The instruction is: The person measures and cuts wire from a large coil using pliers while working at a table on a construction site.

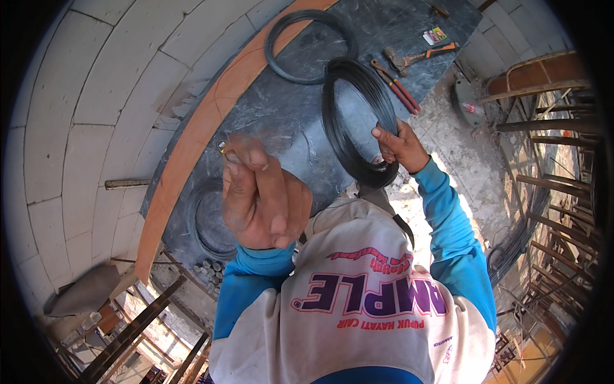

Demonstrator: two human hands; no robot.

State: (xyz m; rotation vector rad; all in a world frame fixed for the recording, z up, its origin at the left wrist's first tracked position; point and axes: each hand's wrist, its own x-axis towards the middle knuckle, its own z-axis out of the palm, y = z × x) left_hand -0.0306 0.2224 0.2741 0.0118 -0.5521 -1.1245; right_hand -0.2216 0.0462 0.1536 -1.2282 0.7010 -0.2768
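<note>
My right hand (404, 146) is closed round the near right side of a coil of dark wire (337, 121), thumb on top. The coil is tilted up over the dark table. My left hand (265, 192) is raised close to the camera, its thumb and fingers pressed together in a pinch; what they hold, if anything, I cannot make out. A small yellow and white bit (222, 146) shows beside its fingertips. Beyond the held coil lies another wire coil (276, 63), and a third, looser coil (195, 221) is partly hidden behind my left hand.
On the dark table (281, 118) lie red-handled pliers (403, 93), a hammer (416, 57) and a small colourful packet (434, 36). An orange-brown board (185, 150) runs along the left side near a block wall (89, 115). Small grey cylinders (208, 274) sit below; bars and wooden pieces (553, 185) stand right.
</note>
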